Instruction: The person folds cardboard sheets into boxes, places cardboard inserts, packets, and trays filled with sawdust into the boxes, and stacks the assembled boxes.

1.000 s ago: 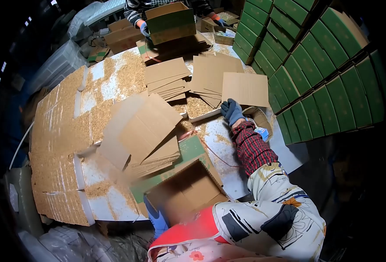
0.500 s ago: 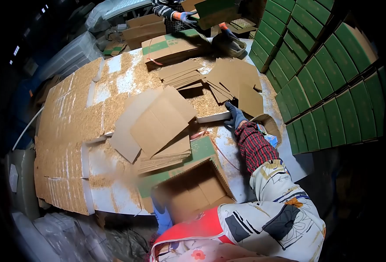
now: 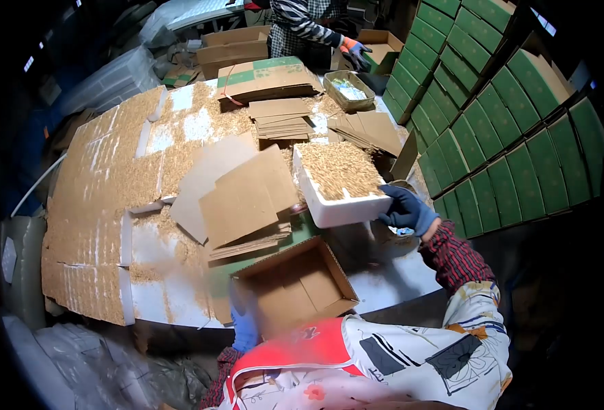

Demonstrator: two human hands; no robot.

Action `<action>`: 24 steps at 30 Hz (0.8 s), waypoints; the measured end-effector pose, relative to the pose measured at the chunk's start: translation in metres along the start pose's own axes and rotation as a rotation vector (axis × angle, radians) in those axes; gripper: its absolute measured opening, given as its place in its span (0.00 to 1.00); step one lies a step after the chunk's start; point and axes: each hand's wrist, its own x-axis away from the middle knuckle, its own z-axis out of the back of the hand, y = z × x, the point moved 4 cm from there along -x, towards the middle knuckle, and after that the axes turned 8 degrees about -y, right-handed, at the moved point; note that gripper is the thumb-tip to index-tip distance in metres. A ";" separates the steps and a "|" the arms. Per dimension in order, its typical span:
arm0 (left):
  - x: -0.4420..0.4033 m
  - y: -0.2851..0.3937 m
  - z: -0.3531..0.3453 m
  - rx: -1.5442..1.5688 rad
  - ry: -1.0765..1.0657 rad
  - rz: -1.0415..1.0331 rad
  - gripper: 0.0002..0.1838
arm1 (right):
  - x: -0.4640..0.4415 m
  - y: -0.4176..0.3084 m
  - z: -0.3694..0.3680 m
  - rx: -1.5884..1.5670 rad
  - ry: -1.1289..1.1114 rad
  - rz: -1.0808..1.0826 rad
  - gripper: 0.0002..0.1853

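Observation:
My right hand (image 3: 411,210), in a dark blue glove, grips the right end of a white foam box (image 3: 343,210). The foam box is raised above the table, its top covered with sawdust-like tan material (image 3: 339,169). Below and left of it, near my body, stands an open cardboard box (image 3: 295,285) with green outer sides. My left hand (image 3: 245,326), in a blue glove, is closed on that box's left side, its fingers partly hidden and blurred. Behind the open box lies a pile of flat cardboard sheets (image 3: 244,201).
Sawdust-topped foam boxes (image 3: 87,225) cover the table's left side. Stacked green cartons (image 3: 496,143) line the right. At the back are a strapped bundle of flattened cartons (image 3: 268,76), a basket (image 3: 349,90), and a co-worker's gloved hand (image 3: 356,53) near another open carton (image 3: 380,48).
My right hand has lifted the foam box off the table, sliding it out beside the cardboard sheets, and moved right. The co-worker's carton has been lowered to the right. My left hand stays at the box.

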 end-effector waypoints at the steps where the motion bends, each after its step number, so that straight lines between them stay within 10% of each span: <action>1: -0.002 0.006 0.000 0.064 0.015 -0.030 0.30 | 0.040 -0.015 -0.038 -0.042 -0.003 -0.030 0.18; 8: -0.016 -0.012 -0.005 0.132 0.037 -0.026 0.28 | 0.111 -0.058 -0.123 0.595 -0.187 -0.095 0.33; 18: -0.031 -0.015 -0.011 0.202 -0.127 -0.167 0.26 | 0.011 0.011 -0.188 1.003 -0.390 -0.597 0.30; 24: -0.038 -0.019 0.003 -0.032 -0.150 -0.122 0.27 | -0.047 0.085 -0.163 1.349 -0.596 -0.489 0.24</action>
